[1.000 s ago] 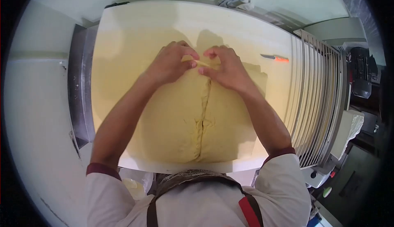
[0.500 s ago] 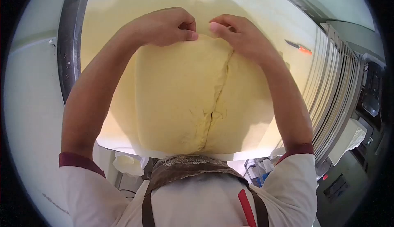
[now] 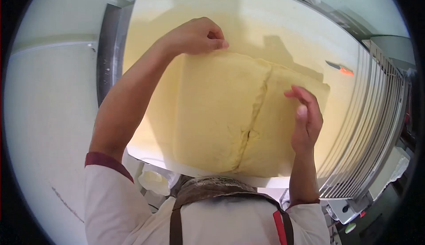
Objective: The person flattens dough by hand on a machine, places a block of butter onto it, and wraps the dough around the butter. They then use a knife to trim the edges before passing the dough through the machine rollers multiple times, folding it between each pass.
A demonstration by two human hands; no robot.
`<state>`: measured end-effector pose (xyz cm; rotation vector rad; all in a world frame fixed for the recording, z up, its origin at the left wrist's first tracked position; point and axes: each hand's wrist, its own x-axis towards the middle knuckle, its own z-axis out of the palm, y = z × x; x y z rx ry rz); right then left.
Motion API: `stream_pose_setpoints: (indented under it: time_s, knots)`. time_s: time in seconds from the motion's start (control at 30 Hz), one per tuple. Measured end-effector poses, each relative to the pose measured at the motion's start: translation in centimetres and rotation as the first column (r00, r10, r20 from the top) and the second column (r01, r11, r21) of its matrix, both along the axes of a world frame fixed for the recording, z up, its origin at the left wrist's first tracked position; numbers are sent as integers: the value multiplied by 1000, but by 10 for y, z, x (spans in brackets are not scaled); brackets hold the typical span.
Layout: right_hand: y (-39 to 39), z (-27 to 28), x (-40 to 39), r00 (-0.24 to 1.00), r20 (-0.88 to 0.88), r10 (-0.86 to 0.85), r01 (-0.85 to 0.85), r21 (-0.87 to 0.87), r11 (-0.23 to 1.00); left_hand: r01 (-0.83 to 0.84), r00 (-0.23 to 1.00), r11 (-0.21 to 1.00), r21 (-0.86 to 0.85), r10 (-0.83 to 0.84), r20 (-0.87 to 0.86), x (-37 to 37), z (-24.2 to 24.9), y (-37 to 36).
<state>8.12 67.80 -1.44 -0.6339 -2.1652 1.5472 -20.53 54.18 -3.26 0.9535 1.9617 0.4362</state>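
A large folded sheet of pale yellow dough (image 3: 217, 107) lies on the work table, with an uneven seam (image 3: 254, 112) running from its far edge to its near edge. A small dark gap shows in the seam toward the near end. At the dough's far edge, my left hand (image 3: 199, 36) is closed in a pinch, thumb against curled fingers; the fingertips are partly hidden. Over the right-hand part of the dough hovers my right hand (image 3: 307, 121), its fingers bent and apart from the thumb, with nothing between them.
An orange-handled knife (image 3: 340, 68) lies to the right on the pale table (image 3: 252, 10). Beyond it, a rack of metal bars (image 3: 376, 125) runs along the table's right side. A dark metal edge (image 3: 108, 54) borders the left. Below the near edge sits a white container (image 3: 155, 180).
My right hand has left the dough's far edge, moved right and toward me, and opened. My left hand stays pinched at the far edge. The whole view has shifted.
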Motion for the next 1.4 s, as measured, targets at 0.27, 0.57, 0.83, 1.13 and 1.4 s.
stream_pose_setpoints:
  time_s: [0.27, 0.57, 0.83, 1.13, 1.4]
  knots:
    - [-31, 5, 33, 998, 21, 54, -55, 69, 996, -115, 993, 992, 45, 114, 34, -8, -8, -12]
    - [-109, -7, 63, 988, 142, -58, 1, 367, 930, -68, 997, 990, 121, 62, 54, -22, -21, -38]
    - [-156, 8, 43, 809, 573, -131, -252, 539, 804, 212, 976, 965, 153, -200, -88, -37, -15, -32]
    - [-186, -6, 36, 968, 233, -91, 22, 284, 959, 404, 777, 865, 299, -152, -610, 117, -25, 67]
    - [-227, -4, 79, 937, 23, -347, 345, -195, 918, 659, 618, 663, 355, -209, -758, 138, -20, 28]
